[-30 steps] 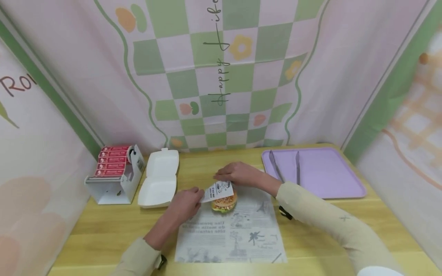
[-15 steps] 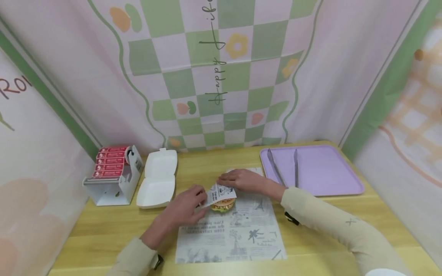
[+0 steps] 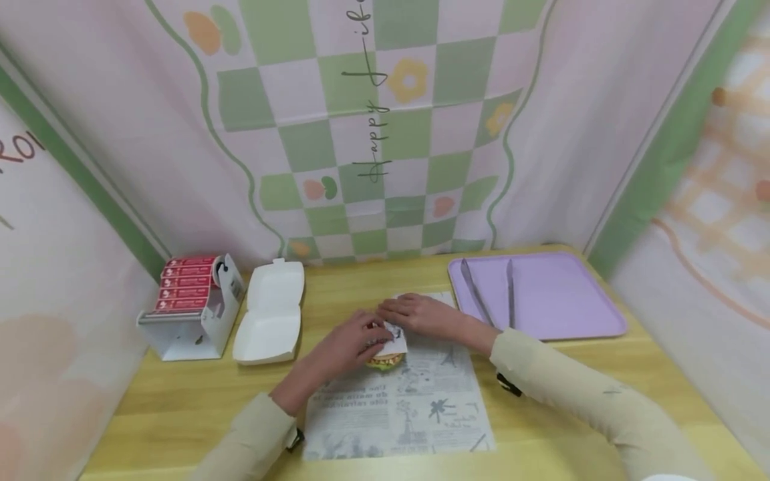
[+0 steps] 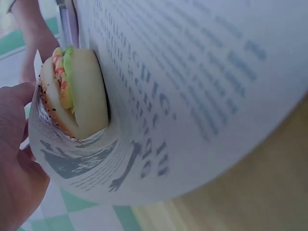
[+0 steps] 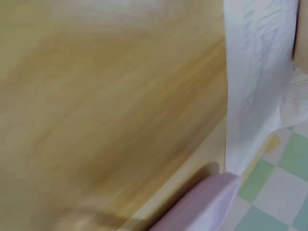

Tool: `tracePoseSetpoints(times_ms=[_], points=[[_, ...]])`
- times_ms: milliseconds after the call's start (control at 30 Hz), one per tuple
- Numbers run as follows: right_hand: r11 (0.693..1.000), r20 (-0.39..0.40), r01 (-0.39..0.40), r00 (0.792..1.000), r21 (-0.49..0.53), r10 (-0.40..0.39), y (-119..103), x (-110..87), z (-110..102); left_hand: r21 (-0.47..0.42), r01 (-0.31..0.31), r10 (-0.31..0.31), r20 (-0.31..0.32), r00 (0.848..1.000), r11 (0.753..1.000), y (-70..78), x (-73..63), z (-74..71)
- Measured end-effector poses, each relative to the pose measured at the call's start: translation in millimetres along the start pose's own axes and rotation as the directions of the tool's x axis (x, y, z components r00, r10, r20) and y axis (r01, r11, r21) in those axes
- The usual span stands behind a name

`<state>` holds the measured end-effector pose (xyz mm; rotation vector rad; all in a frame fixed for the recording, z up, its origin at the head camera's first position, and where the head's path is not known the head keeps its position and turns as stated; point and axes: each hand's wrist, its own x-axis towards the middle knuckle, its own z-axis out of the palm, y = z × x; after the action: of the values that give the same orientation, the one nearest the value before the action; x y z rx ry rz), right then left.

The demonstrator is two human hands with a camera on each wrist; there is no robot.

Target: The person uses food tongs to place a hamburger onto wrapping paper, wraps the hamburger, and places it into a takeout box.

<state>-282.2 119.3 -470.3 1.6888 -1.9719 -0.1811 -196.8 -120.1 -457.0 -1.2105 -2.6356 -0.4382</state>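
Note:
A burger with a seeded bun (image 3: pixel 385 363) sits on a printed sheet of wrapping paper (image 3: pixel 421 407), whose far part is folded over its top. My left hand (image 3: pixel 344 342) comes from the left and grips the folded paper with bent fingers. In the left wrist view, the paper curls up between that hand (image 4: pixel 17 159) and the burger (image 4: pixel 89 94), where pale bun, lettuce and filling show. My right hand (image 3: pixel 421 315) rests on the fold at the burger's far side, its fingers extended to the left. The right wrist view shows the paper (image 5: pixel 255 86) but hardly any of the hand.
A white clamshell box (image 3: pixel 269 310) lies open on the left, beside a label dispenser (image 3: pixel 192 314) with red labels. On the right, a purple tray (image 3: pixel 559 294) holds metal tongs (image 3: pixel 478 290). A printed curtain (image 3: pixel 361 133) hangs behind the wooden table (image 3: pixel 150 427).
My left hand has moved right, bringing the left side of the paper in over the burger, so less of the bun shows. My right hand has shifted slightly and stays on the fold.

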Motion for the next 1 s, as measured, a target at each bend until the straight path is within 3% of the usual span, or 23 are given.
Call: tracePoseSetpoints(times_ms=[133,233,467,567,667,833,1000], points=[[0.993,0.057,-0.099,0.994,0.070,0.095,-3.2,-5.1,-20.1,-0.003,0.051,-0.050,0.032,0.998,0.999,0.8,-0.8,-0.8],[0.984,0.077,-0.124,0.990,0.130,0.115,-7.8,-13.7,-35.9,-0.001,0.058,-0.058,0.045,0.997,0.998,0.0,0.4,0.2],[0.961,0.034,-0.006,0.999,0.275,-0.004,-33.4,-52.0,-56.6,-0.017,0.110,-0.110,0.035,0.993,0.994,-7.0,4.9,-0.9],[0.943,0.079,0.033,0.995,0.333,-0.063,-47.1,-72.7,-63.3,-0.030,0.127,-0.126,0.033,0.991,0.991,-10.4,6.0,-2.9],[0.917,0.160,0.011,0.984,0.399,-0.082,-57.5,-89.9,-68.5,-0.039,0.129,-0.127,0.034,0.991,0.991,-12.4,5.9,-4.4],[0.917,0.229,-0.041,0.972,0.397,-0.056,-66.3,-102.6,-68.8,-0.042,0.132,-0.130,0.035,0.991,0.990,-12.8,6.0,-4.4],[0.929,0.187,-0.059,0.982,0.365,-0.011,-70.3,-102.3,-62.7,-0.037,0.138,-0.137,0.037,0.990,0.990,-12.5,6.5,-2.3]])
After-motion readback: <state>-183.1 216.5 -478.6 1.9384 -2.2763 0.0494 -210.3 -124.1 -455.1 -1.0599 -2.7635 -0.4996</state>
